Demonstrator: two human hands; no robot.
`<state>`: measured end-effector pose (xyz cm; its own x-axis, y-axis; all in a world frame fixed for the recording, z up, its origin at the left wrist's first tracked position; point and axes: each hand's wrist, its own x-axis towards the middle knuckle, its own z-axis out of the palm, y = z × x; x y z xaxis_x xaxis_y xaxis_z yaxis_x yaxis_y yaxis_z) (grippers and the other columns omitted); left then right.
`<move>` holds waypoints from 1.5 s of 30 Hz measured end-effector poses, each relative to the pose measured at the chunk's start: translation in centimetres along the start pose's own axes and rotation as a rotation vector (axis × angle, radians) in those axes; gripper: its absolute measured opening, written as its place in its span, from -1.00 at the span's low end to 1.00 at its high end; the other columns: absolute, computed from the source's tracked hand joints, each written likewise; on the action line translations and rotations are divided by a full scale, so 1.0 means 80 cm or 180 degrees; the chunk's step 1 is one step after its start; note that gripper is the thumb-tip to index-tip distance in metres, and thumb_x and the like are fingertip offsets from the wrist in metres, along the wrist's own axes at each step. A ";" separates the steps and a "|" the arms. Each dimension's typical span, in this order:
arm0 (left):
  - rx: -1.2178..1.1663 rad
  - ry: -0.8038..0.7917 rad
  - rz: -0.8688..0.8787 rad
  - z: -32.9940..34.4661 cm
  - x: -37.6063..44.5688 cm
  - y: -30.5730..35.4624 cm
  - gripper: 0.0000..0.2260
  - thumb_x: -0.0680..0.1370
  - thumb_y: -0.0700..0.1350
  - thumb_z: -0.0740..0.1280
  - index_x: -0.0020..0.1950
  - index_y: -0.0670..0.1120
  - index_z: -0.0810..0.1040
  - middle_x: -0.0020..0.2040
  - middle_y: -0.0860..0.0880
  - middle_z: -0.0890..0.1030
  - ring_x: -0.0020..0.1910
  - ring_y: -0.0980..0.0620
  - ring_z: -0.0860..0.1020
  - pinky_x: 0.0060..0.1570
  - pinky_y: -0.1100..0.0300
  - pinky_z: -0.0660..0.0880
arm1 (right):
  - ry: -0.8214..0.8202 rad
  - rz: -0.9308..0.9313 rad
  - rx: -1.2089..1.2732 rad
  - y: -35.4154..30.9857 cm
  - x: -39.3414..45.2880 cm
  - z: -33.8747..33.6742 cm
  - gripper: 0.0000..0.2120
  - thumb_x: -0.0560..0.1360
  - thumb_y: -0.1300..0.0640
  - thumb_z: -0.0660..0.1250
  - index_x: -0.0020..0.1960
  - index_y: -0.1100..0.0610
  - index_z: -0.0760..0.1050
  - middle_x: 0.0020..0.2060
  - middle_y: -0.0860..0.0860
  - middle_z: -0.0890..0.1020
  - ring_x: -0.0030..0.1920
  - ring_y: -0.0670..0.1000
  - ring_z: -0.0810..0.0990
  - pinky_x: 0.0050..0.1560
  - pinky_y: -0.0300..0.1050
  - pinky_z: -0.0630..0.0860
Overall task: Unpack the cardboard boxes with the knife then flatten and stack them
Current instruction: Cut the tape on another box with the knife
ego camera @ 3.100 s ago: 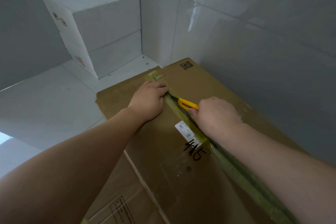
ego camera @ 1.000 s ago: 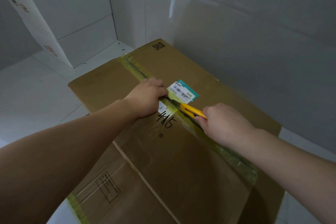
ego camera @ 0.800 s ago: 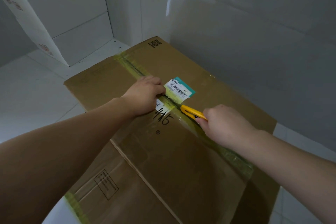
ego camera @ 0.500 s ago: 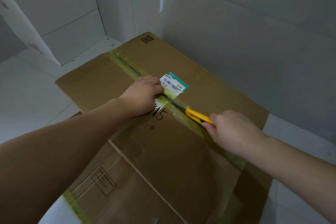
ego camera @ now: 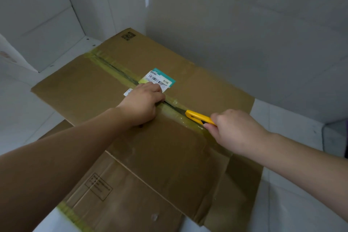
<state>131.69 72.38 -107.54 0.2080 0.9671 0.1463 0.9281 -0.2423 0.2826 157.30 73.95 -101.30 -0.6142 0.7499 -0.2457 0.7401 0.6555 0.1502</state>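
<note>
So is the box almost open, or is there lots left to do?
Partly done. The tape down the middle of the box looks slit from the far end. Right now the right hand holds the yellow knife in the seam, while the left hand presses the lid. A short stretch of tape near the right hand looks uncut. Opening, flattening and stacking haven't begun.

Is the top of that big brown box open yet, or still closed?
Still closed. Both top flaps of the cardboard box lie flat, though a dark slit runs along the taped seam, and the knife is in it.
</note>
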 end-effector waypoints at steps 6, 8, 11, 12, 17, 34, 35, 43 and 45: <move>-0.0028 -0.0047 -0.0003 0.006 0.003 0.025 -0.67 0.35 -0.37 0.22 0.04 -0.18 0.62 -0.03 -0.12 0.55 0.02 -0.16 0.45 0.06 0.11 0.27 | -0.0084 0.0017 0.0034 0.008 -0.015 0.004 -0.68 0.61 -0.16 0.03 -0.17 0.04 0.28 -0.40 -0.05 0.25 -0.34 0.08 0.34 -0.35 -0.09 0.24; -0.0065 -0.0057 0.0066 0.010 0.002 0.034 -0.67 0.35 -0.37 0.22 0.04 -0.19 0.63 -0.03 -0.13 0.55 0.02 -0.16 0.46 0.07 0.09 0.29 | -0.0111 -0.0029 0.0071 0.007 -0.015 0.002 -0.69 0.61 -0.15 0.04 -0.16 0.04 0.29 -0.40 -0.05 0.25 -0.35 0.06 0.33 -0.34 -0.08 0.24; -0.0090 -0.0051 0.0066 0.010 0.001 0.037 -0.65 0.35 -0.37 0.22 0.06 -0.17 0.62 -0.01 -0.12 0.55 0.03 -0.15 0.46 0.10 0.09 0.29 | -0.0132 -0.0084 0.0081 0.011 -0.018 0.000 -0.70 0.62 -0.13 0.05 -0.16 0.05 0.28 -0.39 -0.04 0.24 -0.35 0.06 0.32 -0.34 -0.08 0.25; -0.0080 -0.0049 0.0066 0.010 0.001 0.037 -0.64 0.35 -0.37 0.22 0.06 -0.17 0.62 -0.01 -0.11 0.56 0.04 -0.15 0.46 0.11 0.10 0.29 | -0.0131 -0.0085 0.0077 0.014 -0.021 0.001 -0.70 0.62 -0.13 0.05 -0.17 0.05 0.28 -0.40 -0.04 0.24 -0.34 0.07 0.33 -0.33 -0.08 0.26; -0.0041 -0.0015 0.0095 0.009 -0.002 0.041 -0.64 0.33 -0.40 0.22 0.04 -0.18 0.62 -0.04 -0.12 0.56 0.00 -0.17 0.48 0.07 0.06 0.32 | -0.0116 -0.0080 0.0152 0.031 -0.039 0.009 -0.68 0.61 -0.15 0.05 -0.20 0.03 0.29 -0.42 -0.06 0.29 -0.37 0.04 0.34 -0.37 -0.08 0.25; -0.0064 -0.0014 0.0310 0.018 0.002 0.061 -0.67 0.30 -0.43 0.22 -0.03 -0.23 0.63 -0.08 -0.17 0.57 -0.05 -0.21 0.52 0.02 0.02 0.36 | -0.0094 -0.0044 -0.0017 0.035 -0.053 0.015 -0.69 0.62 -0.13 0.00 -0.18 0.04 0.25 -0.42 -0.05 0.26 -0.41 0.03 0.34 -0.41 -0.08 0.29; -0.0067 -0.0021 0.0306 0.018 0.002 0.062 -0.67 0.30 -0.44 0.23 -0.03 -0.23 0.63 -0.08 -0.17 0.57 -0.04 -0.22 0.52 0.03 0.01 0.36 | -0.0093 -0.0069 -0.0055 0.034 -0.051 0.014 -0.69 0.62 -0.13 -0.01 -0.17 0.05 0.26 -0.42 -0.05 0.26 -0.40 0.04 0.36 -0.40 -0.09 0.30; -0.0032 -0.0104 0.0298 0.016 0.005 0.065 -0.68 0.30 -0.41 0.21 -0.04 -0.22 0.62 -0.08 -0.16 0.57 -0.03 -0.21 0.50 0.03 0.04 0.33 | -0.0139 -0.0023 0.0138 0.036 -0.054 0.017 -0.70 0.61 -0.13 0.03 -0.19 0.03 0.27 -0.42 -0.06 0.29 -0.42 0.00 0.33 -0.42 -0.09 0.28; -0.0003 -0.0124 0.0294 0.018 0.005 0.065 -0.68 0.31 -0.42 0.22 -0.04 -0.21 0.62 -0.07 -0.16 0.57 -0.02 -0.21 0.50 0.03 0.05 0.32 | -0.0219 0.0035 0.0084 0.039 -0.060 0.017 -0.69 0.61 -0.13 0.02 -0.18 0.04 0.28 -0.41 -0.06 0.30 -0.43 -0.03 0.32 -0.45 -0.11 0.26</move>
<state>137.05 71.60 -107.35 0.3046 0.9429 0.1347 0.9042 -0.3307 0.2704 162.97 72.27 -100.97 -0.5865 0.7485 -0.3094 0.7543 0.6440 0.1282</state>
